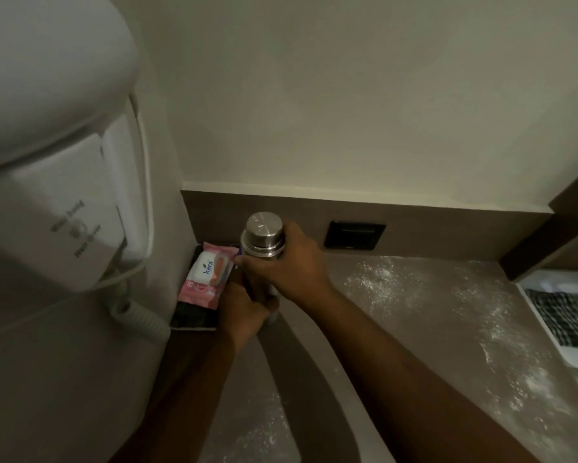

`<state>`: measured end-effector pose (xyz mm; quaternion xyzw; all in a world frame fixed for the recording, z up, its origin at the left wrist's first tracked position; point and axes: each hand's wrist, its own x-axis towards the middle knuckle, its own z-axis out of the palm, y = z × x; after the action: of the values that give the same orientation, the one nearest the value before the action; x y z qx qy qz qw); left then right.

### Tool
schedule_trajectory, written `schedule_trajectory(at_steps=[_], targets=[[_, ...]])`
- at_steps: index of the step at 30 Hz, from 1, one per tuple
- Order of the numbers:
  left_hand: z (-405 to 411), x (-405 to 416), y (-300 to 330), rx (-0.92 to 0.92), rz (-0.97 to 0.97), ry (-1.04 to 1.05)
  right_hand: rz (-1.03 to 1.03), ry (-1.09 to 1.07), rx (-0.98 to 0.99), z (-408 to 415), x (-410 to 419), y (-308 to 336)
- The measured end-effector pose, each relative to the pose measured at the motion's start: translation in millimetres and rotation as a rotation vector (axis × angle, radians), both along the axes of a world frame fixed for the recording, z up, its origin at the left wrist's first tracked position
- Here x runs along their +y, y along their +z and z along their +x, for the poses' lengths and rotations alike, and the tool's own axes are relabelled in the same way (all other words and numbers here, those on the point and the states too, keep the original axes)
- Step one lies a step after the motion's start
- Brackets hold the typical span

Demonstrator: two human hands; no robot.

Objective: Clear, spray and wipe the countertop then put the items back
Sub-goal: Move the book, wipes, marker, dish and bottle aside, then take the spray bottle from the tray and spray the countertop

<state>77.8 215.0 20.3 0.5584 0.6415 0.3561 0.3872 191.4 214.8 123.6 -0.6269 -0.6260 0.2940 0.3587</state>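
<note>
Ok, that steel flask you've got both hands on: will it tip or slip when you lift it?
The steel flask looks tall and narrow, so probably tippy if nudged. Its smooth metal may be slippery, though the right hand and left hand both wrap it. Likely rigid; how full it is cannot be seen.

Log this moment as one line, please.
both hands: left hand, right hand | holding steel flask | beside wipes pack | countertop dusty

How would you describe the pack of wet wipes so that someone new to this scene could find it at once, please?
Start at the white wall-mounted hair dryer on the left, then look down to the countertop corner beneath it. The pack of wet wipes lies flat there on a dark item, just left of the steel flask held in both hands. It is the only pink thing, with a white lid reading "kara".
</note>
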Motion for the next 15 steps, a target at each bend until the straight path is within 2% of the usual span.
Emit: schedule_trajectory(at_steps=[3, 6, 10, 11, 15], targets=[[0, -9, 2, -0.034, 0.026, 0.002, -0.007, 0.076, 0.053, 7, -15, -1], [5, -21, 2, -0.123, -0.068, 0.023, -0.059, 0.046, 0.126, 33, -36, -3], [41, -70, -4, -0.148, -0.207, 0.300, -0.097, -0.139, 0.244, 98, -82, -9], [66, -90, -5, -0.173, -0.228, 0.295, -0.105, -0.194, 0.297, 119, -98, -12], [193, -174, -11, -0.269, -0.255, 0.056, -0.135, -0.377, 0.479, 215, -178, -27]])
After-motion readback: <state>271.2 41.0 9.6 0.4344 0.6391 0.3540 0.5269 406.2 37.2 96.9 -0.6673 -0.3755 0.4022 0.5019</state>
